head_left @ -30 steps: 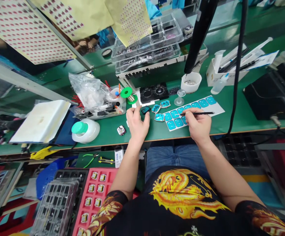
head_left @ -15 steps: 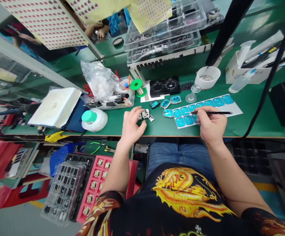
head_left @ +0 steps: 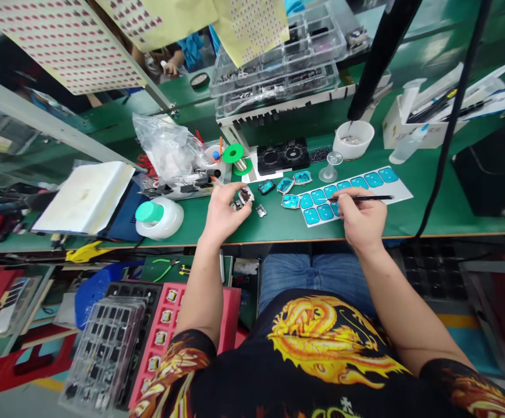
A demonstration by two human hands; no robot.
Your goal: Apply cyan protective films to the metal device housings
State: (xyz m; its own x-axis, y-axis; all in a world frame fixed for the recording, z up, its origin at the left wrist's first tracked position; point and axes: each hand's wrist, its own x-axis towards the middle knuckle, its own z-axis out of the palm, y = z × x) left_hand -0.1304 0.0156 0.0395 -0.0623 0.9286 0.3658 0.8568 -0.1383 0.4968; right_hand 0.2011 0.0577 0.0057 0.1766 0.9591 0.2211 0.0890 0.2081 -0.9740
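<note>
My left hand (head_left: 223, 210) is closed on a small silver and black part (head_left: 242, 197), lifted a little above the green bench (head_left: 200, 217). A similar small part (head_left: 261, 211) lies loose just to its right. My right hand (head_left: 360, 220) pinches black tweezers (head_left: 365, 198), their tip resting on a white sheet of teal film stickers (head_left: 348, 187). Three teal-covered parts (head_left: 291, 191) and a dark one (head_left: 266, 187) lie between my hands.
A white dispenser bottle with a teal cap (head_left: 159, 216), a plastic bag (head_left: 168, 152), a green solder spool (head_left: 234, 154), a black jig (head_left: 282, 155) and a white bowl (head_left: 352, 139) sit behind. A red tray (head_left: 169, 337) of parts lies below the bench, left.
My left hand put down the dark teal part, then picked up a small silver part and lifted it. My right hand stayed on the sticker sheet with the tweezers.
</note>
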